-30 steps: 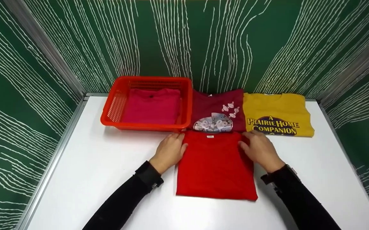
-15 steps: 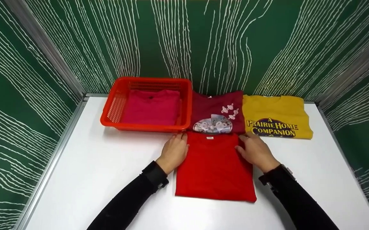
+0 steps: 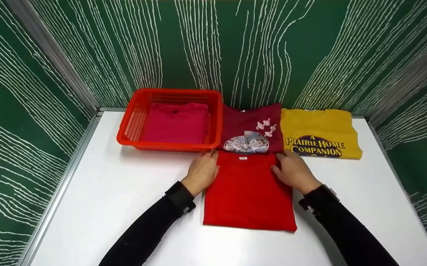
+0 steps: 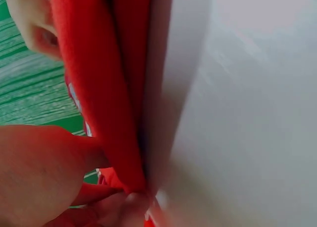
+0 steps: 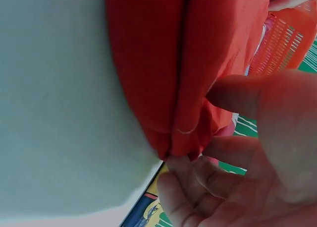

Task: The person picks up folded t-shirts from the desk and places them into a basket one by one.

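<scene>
A folded red T-shirt [image 3: 248, 195] lies flat on the white table, its collar with a small white label facing the back. My left hand [image 3: 203, 170] grips its far left corner. In the left wrist view the thumb presses on top of the red cloth [image 4: 96, 88], with the fingers at the corner's edge. At the far right corner my right hand [image 3: 295, 170] pinches the fabric. The right wrist view shows that thumb [image 5: 233, 93] on the shirt and the other fingers curled at the corner's end.
A red plastic basket [image 3: 122, 136] with a folded pink T-shirt [image 3: 178, 123] inside stands at the back left. Beside it lie a folded maroon T-shirt [image 3: 235, 123] and a folded yellow T-shirt [image 3: 318, 125]. Green walls [image 3: 250, 48] with white lines enclose the white table [image 3: 124, 192].
My left hand has moved slightly right, further onto the red T-shirt's corner. My right hand has shifted slightly left. The shirt lies almost where it was.
</scene>
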A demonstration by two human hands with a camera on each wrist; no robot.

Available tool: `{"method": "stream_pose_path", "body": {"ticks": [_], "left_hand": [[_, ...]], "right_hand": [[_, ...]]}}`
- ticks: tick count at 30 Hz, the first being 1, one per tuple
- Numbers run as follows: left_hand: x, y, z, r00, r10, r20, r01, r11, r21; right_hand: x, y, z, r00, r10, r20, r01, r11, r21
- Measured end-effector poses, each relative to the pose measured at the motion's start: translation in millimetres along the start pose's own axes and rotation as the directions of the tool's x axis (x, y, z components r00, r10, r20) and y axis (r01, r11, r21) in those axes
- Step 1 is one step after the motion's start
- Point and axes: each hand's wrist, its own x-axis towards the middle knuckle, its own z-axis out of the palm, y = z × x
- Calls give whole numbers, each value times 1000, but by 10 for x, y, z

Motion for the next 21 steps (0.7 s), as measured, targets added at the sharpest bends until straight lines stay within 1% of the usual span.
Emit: {"method": "stream_pose_path", "body": {"ticks": [2, 3, 6, 7, 9, 10, 13, 16, 18, 21], "left_hand": [[-41, 70, -154, 1000, 14, -18, -14, 1000, 3], [-63, 68, -163, 999, 31, -43, -30, 999, 14], [-149, 207, -413, 994, 60, -86, -56, 997, 43], [-163, 234, -448, 993, 67, -102, -61, 996, 63], [-174, 277, -488, 992, 70, -106, -58, 992, 110], [-177, 335, -569, 994, 58, -89, -47, 991, 123], [-167, 360, -559, 998, 41, -54, -32, 986, 164], [-155, 380, -550, 999, 35, -22, -30, 985, 171], [-136, 380, -549, 999, 35, -8, -34, 989, 145], [-106, 359, -551, 999, 39, 5, -40, 997, 63]], "right_hand": [[9, 1, -8, 1000, 0, 1, 0, 1000, -5], [10, 1, -12, 1000, 3, -4, -3, 1000, -10], [4, 2, -22, 999, 26, -31, -26, 1000, -12], [1, 3, -23, 999, 31, -41, -32, 999, -12], [-2, 1, -18, 998, 30, -54, -30, 999, -15], [-2, 0, -11, 998, 27, -54, -28, 1000, -15], [2, -3, 19, 999, 14, -41, -15, 1000, -13], [9, -1, 31, 999, 33, -10, -33, 999, 9], [19, 9, 21, 999, 45, 10, -45, 998, 33], [26, 31, 3, 999, 45, 9, -45, 997, 59]]}}
